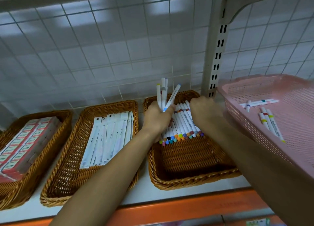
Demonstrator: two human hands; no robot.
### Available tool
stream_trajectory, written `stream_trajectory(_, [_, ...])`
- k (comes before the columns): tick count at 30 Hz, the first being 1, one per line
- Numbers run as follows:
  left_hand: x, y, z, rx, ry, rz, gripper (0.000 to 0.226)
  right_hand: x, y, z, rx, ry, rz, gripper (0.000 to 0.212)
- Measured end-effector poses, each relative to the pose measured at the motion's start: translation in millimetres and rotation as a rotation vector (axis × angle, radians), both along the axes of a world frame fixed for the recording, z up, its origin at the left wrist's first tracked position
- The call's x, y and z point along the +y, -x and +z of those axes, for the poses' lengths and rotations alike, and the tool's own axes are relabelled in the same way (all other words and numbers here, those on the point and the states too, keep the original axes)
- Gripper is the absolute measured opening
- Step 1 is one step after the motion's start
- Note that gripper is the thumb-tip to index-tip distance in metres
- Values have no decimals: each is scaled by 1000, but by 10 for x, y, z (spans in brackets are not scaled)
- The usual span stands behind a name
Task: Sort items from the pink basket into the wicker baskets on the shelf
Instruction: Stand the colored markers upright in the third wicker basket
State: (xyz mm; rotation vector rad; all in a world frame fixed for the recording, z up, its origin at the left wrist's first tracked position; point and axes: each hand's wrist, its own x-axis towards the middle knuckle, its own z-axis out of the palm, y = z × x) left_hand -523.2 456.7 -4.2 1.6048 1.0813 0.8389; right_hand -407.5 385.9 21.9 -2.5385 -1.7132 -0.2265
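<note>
My left hand (157,116) holds a loose bunch of white markers (163,94) that point up above the right wicker basket (186,178). Inside that basket lies a row of white markers with coloured caps (182,124). My right hand (204,109) rests on the far end of that row, its fingers curled over the markers; whether it grips one is hidden. The pink basket (288,124) hangs at the right edge, level with the shelf, and a few markers (270,124) lie in it.
The middle wicker basket (71,157) holds long white packets. The left wicker basket (34,173) holds red and white boxes. A grey slotted upright (216,56) stands behind the pink basket. The shelf has an orange front edge (169,210) and a tiled wall behind.
</note>
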Motion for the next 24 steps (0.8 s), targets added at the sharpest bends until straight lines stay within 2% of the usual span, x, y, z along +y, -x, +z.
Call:
stream_trajectory(5, [-71, 19, 53, -73, 64, -44, 6, 12, -7, -37, -15, 8, -11, 15])
stream_trajectory(8, [-72, 10, 41, -87, 79, -80, 6, 62, -66, -85, 56, -89, -26, 9])
stream_trajectory(10, [-72, 4, 40, -99, 70, -98, 9, 108, -107, -90, 213, -216, 19, 19])
stream_trajectory(13, [-70, -14, 47, -127, 86, -98, 18, 129, -81, -76, 700, -356, 155, 25])
stream_trajectory(15, [-71, -18, 49, -119, 102, -68, 20, 106, -49, -87, 936, -348, 174, 20])
stream_trajectory(19, [-92, -25, 75, -138, 160, -54, 19, 61, -65, -132, 1249, -263, 166, 23])
stream_trajectory(21, [-117, -22, 90, -144, 161, -56, 16, 46, -78, -131, 1329, -252, 177, 25])
stream_trajectory(24, [-128, -17, 82, -152, 163, -70, 12, 68, -82, -139, 1242, -324, 128, 30])
